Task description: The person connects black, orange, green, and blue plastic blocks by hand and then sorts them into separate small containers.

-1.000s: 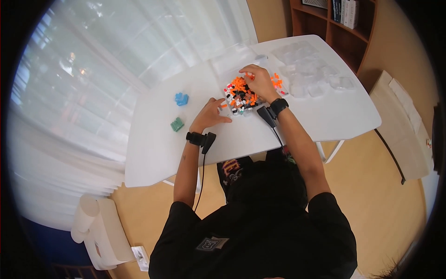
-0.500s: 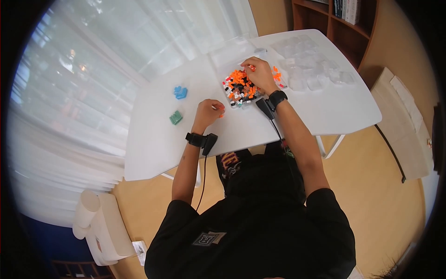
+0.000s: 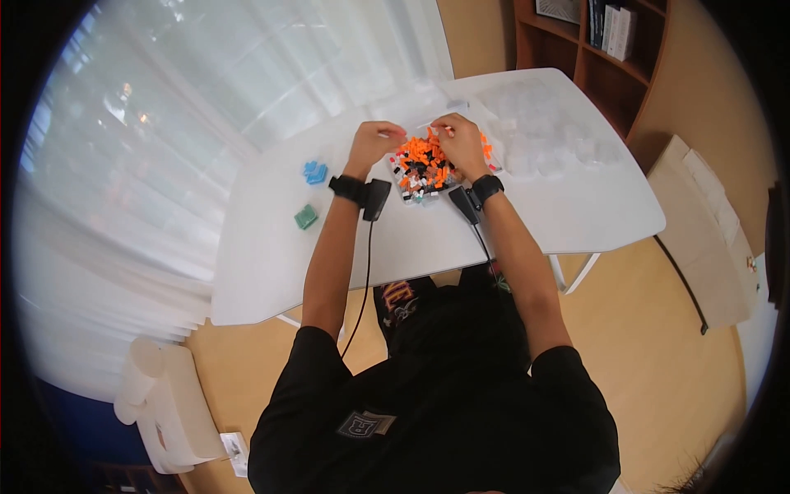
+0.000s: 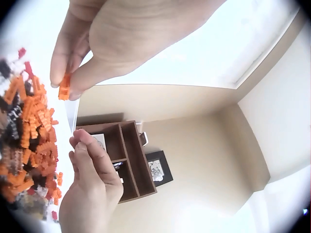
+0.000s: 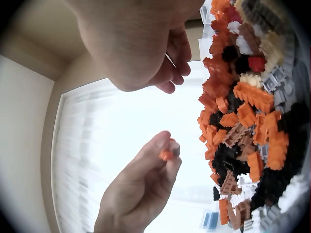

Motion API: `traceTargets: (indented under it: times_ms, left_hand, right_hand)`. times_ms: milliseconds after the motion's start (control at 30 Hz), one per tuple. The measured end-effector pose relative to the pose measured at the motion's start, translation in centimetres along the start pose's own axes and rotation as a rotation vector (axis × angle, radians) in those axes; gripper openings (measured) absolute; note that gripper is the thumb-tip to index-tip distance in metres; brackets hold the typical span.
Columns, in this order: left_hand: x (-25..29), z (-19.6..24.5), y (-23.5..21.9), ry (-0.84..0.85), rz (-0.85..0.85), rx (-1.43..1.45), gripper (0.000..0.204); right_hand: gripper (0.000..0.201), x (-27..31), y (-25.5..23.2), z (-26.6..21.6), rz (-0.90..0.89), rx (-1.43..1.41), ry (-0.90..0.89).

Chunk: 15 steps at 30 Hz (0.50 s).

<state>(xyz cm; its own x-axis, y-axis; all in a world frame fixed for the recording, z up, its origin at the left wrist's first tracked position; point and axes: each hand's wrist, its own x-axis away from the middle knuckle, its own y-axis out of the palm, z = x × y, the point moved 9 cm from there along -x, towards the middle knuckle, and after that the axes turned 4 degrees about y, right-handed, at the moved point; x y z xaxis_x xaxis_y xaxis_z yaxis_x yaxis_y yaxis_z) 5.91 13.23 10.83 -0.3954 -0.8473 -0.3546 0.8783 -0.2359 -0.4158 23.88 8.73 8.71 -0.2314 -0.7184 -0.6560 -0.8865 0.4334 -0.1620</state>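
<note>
My left hand [image 3: 373,146] pinches a small orange toy brick [image 4: 64,90] between thumb and fingertips, raised at the far left of a heap of building bricks [image 3: 422,169]. Orange ones lie thickest on the heap, with black, white, brown, grey and a few red ones among them. Over the heap's far right side is my right hand [image 3: 462,148], its fingers bent and drawn together. In the right wrist view its fingertips [image 5: 167,87] turn away, and I cannot tell whether they hold a brick.
Left on the white table [image 3: 271,263] sit a blue brick cluster [image 3: 314,172] and a green one [image 3: 306,216]. Several clear plastic containers [image 3: 547,148] spread over the right side. More orange bricks [image 3: 486,150] lie just right of the heap. A bookshelf [image 3: 605,66] stands behind.
My left hand first lay near the heap's lower left, then drew back toward me with an orange brick, and has now risen to the far left. My right hand stays over the heap.
</note>
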Motion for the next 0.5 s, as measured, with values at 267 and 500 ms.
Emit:
traceTargets:
  times_ms: [267, 500]
  left_hand:
    - [-2.9, -2.1, 2.3, -0.009, -0.02, -0.183, 0.021]
    - [1.7, -4.3, -3.2, -0.095, 0.098, -0.144, 0.021]
  right_hand:
    - [0.019, 0.6, 2.3, 0.5, -0.335, -0.348, 0.258]
    - [0.016, 1.8, 5.1, 2.4, -0.452, -0.3, 0.247]
